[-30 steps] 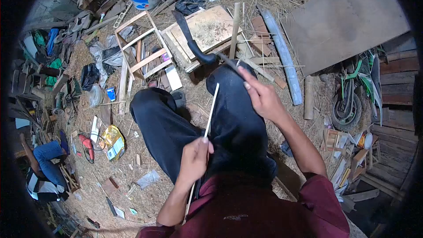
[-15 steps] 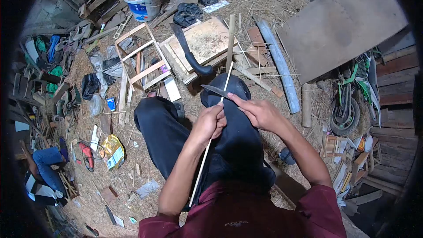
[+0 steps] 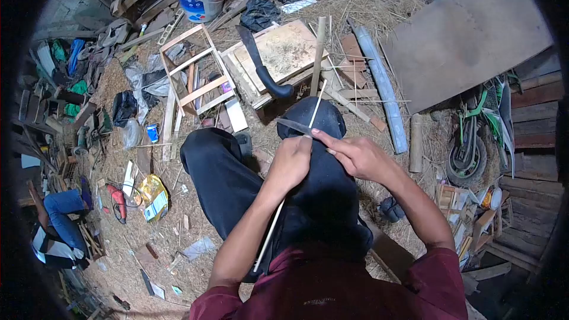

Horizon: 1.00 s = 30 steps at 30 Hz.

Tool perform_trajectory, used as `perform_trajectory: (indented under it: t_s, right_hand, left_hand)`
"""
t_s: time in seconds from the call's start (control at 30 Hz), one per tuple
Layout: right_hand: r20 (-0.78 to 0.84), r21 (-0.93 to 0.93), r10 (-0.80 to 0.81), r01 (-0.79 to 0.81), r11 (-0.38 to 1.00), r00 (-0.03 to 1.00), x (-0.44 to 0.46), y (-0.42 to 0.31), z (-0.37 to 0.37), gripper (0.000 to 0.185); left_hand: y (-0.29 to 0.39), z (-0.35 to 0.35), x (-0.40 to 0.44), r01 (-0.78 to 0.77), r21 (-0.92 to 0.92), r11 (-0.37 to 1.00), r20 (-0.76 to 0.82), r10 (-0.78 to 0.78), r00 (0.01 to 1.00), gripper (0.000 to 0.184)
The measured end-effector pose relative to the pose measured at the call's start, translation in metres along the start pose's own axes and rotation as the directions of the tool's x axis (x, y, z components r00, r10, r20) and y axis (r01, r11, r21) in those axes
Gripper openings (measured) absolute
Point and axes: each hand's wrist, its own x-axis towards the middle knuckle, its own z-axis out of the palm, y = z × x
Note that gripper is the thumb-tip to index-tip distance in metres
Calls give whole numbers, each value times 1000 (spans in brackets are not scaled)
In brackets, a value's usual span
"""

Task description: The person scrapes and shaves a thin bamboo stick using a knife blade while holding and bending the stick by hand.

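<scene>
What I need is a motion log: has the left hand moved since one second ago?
Yes. Judged against the board, the left hand has moved forward and slightly right, clearly nearer to it, and is now close to the knife.

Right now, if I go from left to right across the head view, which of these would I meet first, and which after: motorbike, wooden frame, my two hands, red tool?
Red tool → wooden frame → left hand → right hand → motorbike.
</scene>
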Motion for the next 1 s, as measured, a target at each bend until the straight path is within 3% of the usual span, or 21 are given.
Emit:
perform_trajectory:
  t_s: [0.1,0.2,0.3,0.43,0.53,0.77,0.83,0.93,1.0]
  right_hand:
    - [-9,-63,2,-3,998,1000,-1,4,3,57]
    - [-148,-85,-14,1,996,989,-2,16,9,57]
    - [-157,-85,-40,27,996,987,-3,18,12,57]
    - [-126,-174,41,-63,983,991,-5,6,15,57]
    - [-140,-167,93,-116,979,986,-2,-1,19,57]
    - [-173,-243,89,-130,961,981,-4,-7,31,56]
    - [-172,-267,57,-102,958,984,5,-11,31,55]
    - [-119,-318,54,-89,944,991,2,-13,27,53]
    - [-249,-294,236,-305,906,939,5,19,5,53]
  left_hand:
    - [7,-4,-14,-51,32,998,12,51,999,52]
    - [-9,-11,-39,108,-45,993,123,-102,987,53]
    - [-27,-22,-67,178,-142,974,181,-152,972,53]
    - [-33,-23,-79,251,-238,939,194,-207,959,54]
    - [-31,-22,-99,389,-424,818,253,-305,918,52]
    - [-42,-30,-102,389,-464,796,246,-306,920,49]
    - [-25,-37,-106,496,-542,678,319,-380,868,44]
    - [-35,-38,-112,486,-600,635,346,-342,874,46]
    - [-29,-42,-122,467,-574,672,354,-311,882,46]
